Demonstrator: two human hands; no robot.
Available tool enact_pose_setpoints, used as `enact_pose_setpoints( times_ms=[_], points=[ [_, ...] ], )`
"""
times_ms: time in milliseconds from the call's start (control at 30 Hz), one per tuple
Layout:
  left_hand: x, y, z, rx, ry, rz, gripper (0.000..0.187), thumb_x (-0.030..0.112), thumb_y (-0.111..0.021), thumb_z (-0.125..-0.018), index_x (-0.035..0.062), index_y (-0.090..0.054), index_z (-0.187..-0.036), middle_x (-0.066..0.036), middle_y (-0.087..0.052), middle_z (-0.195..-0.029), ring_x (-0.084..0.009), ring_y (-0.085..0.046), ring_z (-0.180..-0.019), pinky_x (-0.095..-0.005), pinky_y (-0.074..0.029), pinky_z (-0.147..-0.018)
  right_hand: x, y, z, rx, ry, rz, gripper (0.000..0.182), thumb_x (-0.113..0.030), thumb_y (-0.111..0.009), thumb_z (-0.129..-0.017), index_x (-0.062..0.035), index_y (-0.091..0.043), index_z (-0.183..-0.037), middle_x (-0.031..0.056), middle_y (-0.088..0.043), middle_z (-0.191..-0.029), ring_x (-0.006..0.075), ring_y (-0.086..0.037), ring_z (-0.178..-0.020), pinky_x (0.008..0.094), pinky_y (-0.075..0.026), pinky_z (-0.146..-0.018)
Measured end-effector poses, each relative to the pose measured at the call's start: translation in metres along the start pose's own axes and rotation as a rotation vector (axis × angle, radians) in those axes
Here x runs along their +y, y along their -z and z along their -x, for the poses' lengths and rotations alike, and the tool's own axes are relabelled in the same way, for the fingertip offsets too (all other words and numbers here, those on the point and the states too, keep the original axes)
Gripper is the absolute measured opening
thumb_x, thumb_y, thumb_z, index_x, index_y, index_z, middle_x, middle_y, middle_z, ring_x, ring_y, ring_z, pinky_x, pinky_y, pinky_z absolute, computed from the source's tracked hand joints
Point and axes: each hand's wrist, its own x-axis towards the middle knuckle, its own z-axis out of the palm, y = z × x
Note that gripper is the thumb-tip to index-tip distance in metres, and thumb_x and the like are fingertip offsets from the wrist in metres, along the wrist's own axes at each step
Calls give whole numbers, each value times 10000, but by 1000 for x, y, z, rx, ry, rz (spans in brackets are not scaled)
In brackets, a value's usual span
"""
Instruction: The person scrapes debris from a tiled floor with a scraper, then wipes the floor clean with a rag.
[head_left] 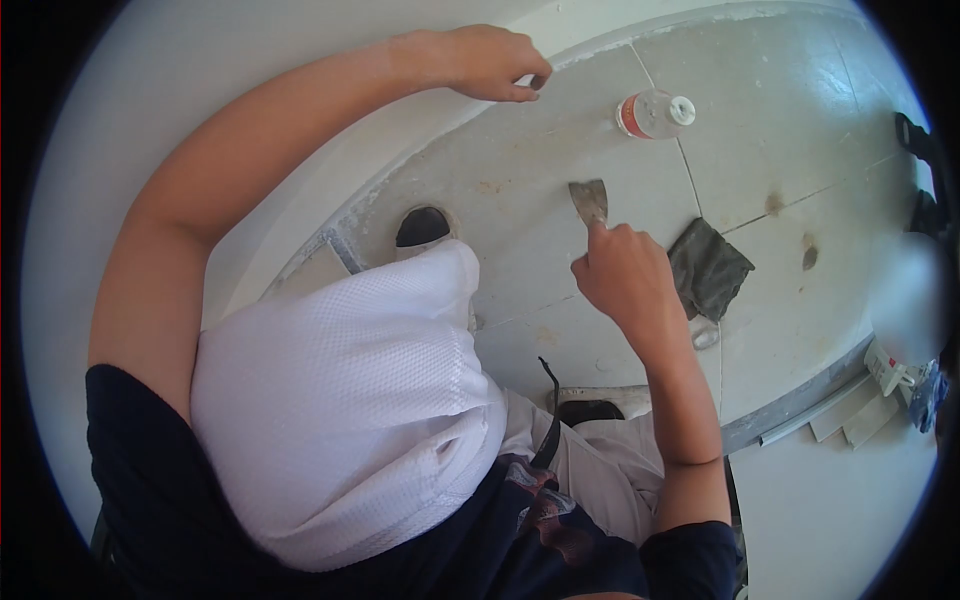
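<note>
My right hand (625, 275) grips a putty knife (589, 200), its worn metal blade pointing away from me over the grey tiled floor; the handle is hidden in my fist. Up at the left, my left hand (500, 62) hangs beside the white wall with loosely curled fingers, a gap showing between thumb and forefinger and nothing visible in it. A clear plastic bottle (657, 114) with a red label lies to the right of that hand. Just right of my right wrist is a dark grey cloth (710, 268), with a small pale lump (705, 334) below it.
A white cloth (340, 400) covers my lap and knee. My shoes (424, 228) stand on the floor. At the far right are a white container (888, 370), grey strips (845, 410) and a blue cloth (928, 395). Dark straps (915, 138) lie at the upper right edge.
</note>
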Motion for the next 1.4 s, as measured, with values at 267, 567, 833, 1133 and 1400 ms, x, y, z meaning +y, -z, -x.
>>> enact_pose_setpoints(
  times_ms=[267, 567, 833, 1133, 1400],
  points=[
    [-11, -10, 4, -40, -44, -61, 261, 295, -658, -992, 94, -694, -1154, -141, -727, -868, -352, -706, -843, -491, -536, -766, 44, -52, -35, 113, 56, -21, 453, -93, -683, -820, 79, -671, -1239, 221, -743, -871, 391, -748, -805, 459, -611, -733],
    [6, -1, -1, -84, 16, -40, 249, 280, -661, -990, 99, -699, -1157, -146, -734, -918, -356, -712, -889, -493, -544, -799, 26, -19, -31, 19, 110, -19, 355, -167, -727, -801, 22, -699, -1100, 239, -722, -841, 417, -731, -807, 509, -589, -739],
    [2, -1, -2, -99, 5, -82, 257, 294, -649, -989, 107, -707, -1155, -159, -739, -1021, -371, -711, -980, -499, -554, -860, 14, -31, -74, 300, 70, -68, 227, -145, -717, -809, 0, -727, -984, 184, -746, -831, 372, -750, -766, 455, -608, -698],
    [-9, -5, 7, -115, 28, -78, 253, 294, -643, -988, 112, -712, -1149, -152, -739, -1042, -370, -712, -992, -497, -557, -864, -3, -54, -54, 223, 60, -29, 460, -138, -693, -840, 87, -690, -1242, 183, -760, -837, 340, -762, -757, 442, -602, -664],
    [0, -5, 7, -119, -42, -125, 225, 254, -659, -991, 93, -698, -1144, -159, -748, -957, -383, -718, -922, -500, -555, -815, -8, -11, -47, 215, 1, -92, 386, -180, -691, -847, 34, -684, -1167, 220, -743, -837, 397, -748, -782, 489, -598, -708]
  ],
)
